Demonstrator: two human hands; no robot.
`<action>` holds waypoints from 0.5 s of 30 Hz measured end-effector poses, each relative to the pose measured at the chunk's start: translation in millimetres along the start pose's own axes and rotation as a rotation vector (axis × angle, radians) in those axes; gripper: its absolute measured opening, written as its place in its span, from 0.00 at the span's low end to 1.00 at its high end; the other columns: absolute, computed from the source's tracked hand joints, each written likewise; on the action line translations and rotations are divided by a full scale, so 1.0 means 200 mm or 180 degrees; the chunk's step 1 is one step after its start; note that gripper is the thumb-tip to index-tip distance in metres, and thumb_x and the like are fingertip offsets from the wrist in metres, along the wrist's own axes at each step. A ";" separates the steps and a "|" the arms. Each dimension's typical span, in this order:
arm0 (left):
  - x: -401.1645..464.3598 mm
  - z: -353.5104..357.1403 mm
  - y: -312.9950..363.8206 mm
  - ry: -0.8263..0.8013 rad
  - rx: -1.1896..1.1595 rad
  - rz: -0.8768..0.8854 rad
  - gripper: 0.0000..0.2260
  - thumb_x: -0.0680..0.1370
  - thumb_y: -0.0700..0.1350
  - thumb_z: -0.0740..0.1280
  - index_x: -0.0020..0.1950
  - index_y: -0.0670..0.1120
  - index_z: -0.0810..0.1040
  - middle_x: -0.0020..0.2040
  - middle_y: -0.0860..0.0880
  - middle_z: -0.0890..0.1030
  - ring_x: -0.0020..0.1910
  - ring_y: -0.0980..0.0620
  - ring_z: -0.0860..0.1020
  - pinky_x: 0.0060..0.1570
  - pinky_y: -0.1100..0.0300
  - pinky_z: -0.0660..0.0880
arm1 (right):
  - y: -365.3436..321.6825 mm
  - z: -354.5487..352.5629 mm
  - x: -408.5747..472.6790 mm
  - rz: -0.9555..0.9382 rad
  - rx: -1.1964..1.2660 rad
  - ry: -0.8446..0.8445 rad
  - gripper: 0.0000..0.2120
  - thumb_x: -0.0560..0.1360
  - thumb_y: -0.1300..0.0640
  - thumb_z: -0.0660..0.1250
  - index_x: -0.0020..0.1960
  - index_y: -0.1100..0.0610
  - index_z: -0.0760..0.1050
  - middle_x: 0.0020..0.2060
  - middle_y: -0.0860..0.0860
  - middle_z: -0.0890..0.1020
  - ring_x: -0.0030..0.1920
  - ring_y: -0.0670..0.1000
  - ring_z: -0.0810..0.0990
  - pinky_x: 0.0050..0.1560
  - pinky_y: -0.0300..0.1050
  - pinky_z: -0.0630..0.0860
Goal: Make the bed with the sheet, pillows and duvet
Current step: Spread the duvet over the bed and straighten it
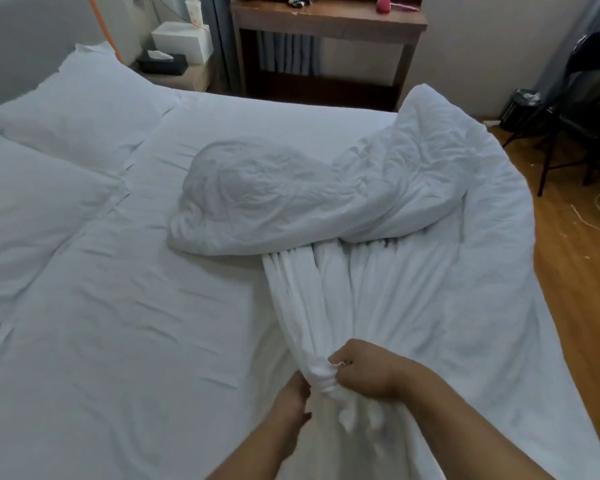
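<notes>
A white fitted sheet (125, 327) covers the bed. Two white pillows lie at the left, one nearer (32, 216) and one farther (84, 109). The white duvet (309, 192) sits crumpled across the far right half, with a flat part spreading to the right edge. A gathered, pleated bunch of the duvet's cloth runs from it down toward me. My right hand (361, 370) grips that bunch from the right, fingers curled round it. From the left, my left hand (293, 400) holds the same bunch just below.
A wooden desk (326, 19) stands beyond the bed's far side, with a nightstand holding a tissue box (163, 62) and a white box to its left. A black folding chair (575, 133) and loose cords sit on the wooden floor at right.
</notes>
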State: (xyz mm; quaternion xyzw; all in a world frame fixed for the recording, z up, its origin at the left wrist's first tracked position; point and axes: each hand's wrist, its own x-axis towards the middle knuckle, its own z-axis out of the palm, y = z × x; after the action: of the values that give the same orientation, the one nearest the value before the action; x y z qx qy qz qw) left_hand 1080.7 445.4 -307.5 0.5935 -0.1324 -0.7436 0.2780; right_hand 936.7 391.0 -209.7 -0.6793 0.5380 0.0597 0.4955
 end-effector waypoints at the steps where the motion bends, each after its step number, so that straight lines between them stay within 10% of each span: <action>1: 0.07 -0.11 0.05 0.0092 -0.0421 0.0048 0.19 0.80 0.55 0.61 0.66 0.46 0.77 0.56 0.46 0.83 0.55 0.46 0.79 0.56 0.52 0.74 | -0.04 0.02 -0.04 0.0015 0.0021 -0.0312 0.08 0.68 0.62 0.60 0.31 0.58 0.67 0.28 0.47 0.68 0.30 0.45 0.66 0.36 0.43 0.64; 5: 0.28 -0.43 0.34 0.0020 -0.1102 -0.0155 0.32 0.75 0.69 0.61 0.64 0.45 0.78 0.59 0.40 0.82 0.60 0.38 0.79 0.64 0.40 0.72 | -0.13 0.21 -0.09 0.0442 -0.0096 -0.0651 0.10 0.68 0.57 0.59 0.42 0.63 0.75 0.32 0.49 0.73 0.33 0.46 0.71 0.38 0.44 0.67; 10: 0.36 -0.51 0.40 0.0689 0.0328 0.0501 0.18 0.81 0.49 0.64 0.67 0.40 0.73 0.57 0.42 0.81 0.52 0.43 0.80 0.52 0.50 0.78 | -0.20 0.31 0.03 0.1218 -0.1006 -0.1266 0.19 0.77 0.46 0.59 0.61 0.55 0.78 0.62 0.53 0.78 0.62 0.55 0.76 0.58 0.49 0.72; 15: 0.03 -0.58 0.23 0.0853 0.2206 0.1761 0.12 0.83 0.48 0.57 0.62 0.50 0.76 0.55 0.51 0.82 0.55 0.51 0.80 0.55 0.57 0.74 | -0.39 0.32 0.37 0.1136 -0.0046 0.0920 0.41 0.75 0.30 0.60 0.78 0.54 0.59 0.75 0.54 0.65 0.73 0.55 0.67 0.70 0.50 0.66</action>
State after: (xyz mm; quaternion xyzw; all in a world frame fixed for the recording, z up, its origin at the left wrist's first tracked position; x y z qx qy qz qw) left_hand 1202.3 420.7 -317.7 0.6847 -0.4894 -0.4701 0.2658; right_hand 1058.3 382.5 -238.9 -0.5785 0.7145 0.0523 0.3899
